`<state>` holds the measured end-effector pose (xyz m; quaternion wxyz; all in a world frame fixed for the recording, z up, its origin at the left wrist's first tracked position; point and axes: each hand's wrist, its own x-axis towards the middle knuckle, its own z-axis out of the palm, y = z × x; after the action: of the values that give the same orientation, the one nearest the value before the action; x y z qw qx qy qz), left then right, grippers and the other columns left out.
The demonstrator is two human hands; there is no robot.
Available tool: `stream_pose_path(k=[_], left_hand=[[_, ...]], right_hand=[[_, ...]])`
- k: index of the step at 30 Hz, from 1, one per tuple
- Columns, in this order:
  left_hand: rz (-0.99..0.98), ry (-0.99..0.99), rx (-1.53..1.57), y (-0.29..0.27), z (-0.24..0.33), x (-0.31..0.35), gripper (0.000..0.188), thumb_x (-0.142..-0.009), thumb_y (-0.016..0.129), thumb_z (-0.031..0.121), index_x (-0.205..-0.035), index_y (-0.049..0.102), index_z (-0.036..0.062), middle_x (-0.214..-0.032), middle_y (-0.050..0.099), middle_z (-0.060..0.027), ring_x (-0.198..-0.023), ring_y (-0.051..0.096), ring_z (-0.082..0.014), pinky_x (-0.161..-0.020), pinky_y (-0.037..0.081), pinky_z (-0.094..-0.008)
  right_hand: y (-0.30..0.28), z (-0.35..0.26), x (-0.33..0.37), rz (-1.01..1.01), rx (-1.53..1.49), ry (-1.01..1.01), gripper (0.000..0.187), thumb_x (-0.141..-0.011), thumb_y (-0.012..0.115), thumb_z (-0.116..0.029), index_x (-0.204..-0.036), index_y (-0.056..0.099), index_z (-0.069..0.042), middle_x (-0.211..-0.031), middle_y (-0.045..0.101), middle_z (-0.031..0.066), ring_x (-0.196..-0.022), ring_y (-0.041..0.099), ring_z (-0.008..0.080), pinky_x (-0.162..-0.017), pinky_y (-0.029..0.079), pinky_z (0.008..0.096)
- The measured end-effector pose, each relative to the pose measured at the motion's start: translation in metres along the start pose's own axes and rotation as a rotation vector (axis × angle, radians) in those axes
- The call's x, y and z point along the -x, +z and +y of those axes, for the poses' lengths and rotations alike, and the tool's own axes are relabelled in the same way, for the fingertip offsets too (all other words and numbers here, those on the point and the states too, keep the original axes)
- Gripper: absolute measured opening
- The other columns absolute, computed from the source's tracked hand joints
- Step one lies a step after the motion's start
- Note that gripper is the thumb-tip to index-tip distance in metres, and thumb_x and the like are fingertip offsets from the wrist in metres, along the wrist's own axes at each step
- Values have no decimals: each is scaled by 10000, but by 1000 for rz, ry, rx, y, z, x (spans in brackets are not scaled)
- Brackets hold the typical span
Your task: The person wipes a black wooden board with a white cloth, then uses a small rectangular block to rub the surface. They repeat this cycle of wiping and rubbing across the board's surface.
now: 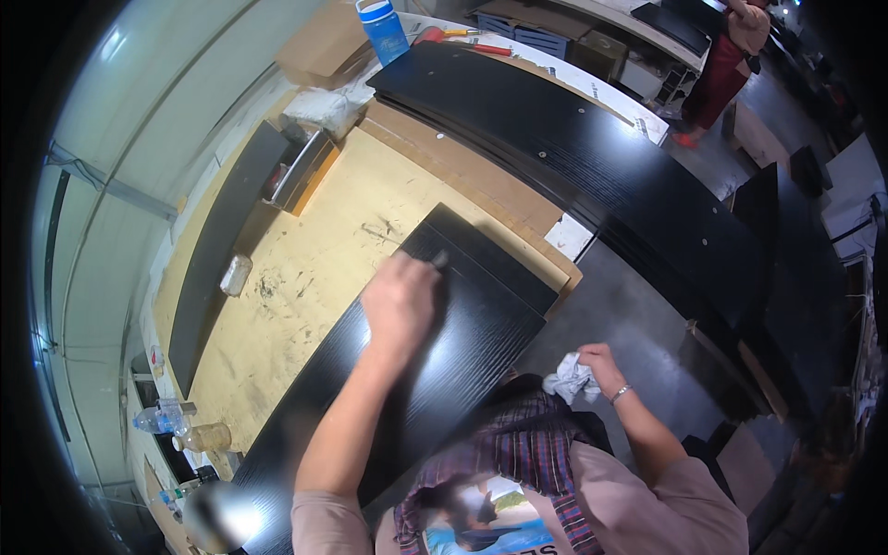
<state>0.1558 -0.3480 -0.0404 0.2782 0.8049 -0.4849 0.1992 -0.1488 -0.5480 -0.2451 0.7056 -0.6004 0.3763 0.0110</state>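
Observation:
A long black wood-grain board point(481, 338) lies across the worktable in front of me. My left hand point(400, 301) is closed over the board's far part, its fingers curled around something small. Only a greyish tip shows beyond the fingers, so I cannot make out what it is. Off the board's right side, my right hand point(603, 368) pinches a crumpled white cloth point(572, 377) near my body. The cloth hangs apart from the board.
A stack of black panels point(592, 157) runs along the far right. On the worktable point(305, 268) are a dark strip point(227, 250), a small wrapped block point(236, 275) and an open box point(303, 176). Bottles point(205, 437) stand at left, a blue bottle point(382, 32) at the back. Another person point(726, 69) stands far right.

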Motion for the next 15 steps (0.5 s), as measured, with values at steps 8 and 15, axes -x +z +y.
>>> stream_pose_path(k=[8,15], left_hand=[[-19,-113,-77,14,-22,-24,63,-757,787,32,-801,753,63,-772,632,-103,-721,642,-299,-610,530,-401],[-11,-101,-11,5,-12,-14,78,-761,797,40,-825,762,66,-776,623,-95,-727,658,-283,-614,545,-395]], right_hand=[[67,-182,36,-258,83,-214,278,-944,704,-168,-859,731,95,-723,688,40,-672,605,79,-611,471,267],[104,-189,43,-123,-199,-139,376,-966,772,-221,-672,659,-17,-644,574,-50,-587,475,18,-493,357,246]])
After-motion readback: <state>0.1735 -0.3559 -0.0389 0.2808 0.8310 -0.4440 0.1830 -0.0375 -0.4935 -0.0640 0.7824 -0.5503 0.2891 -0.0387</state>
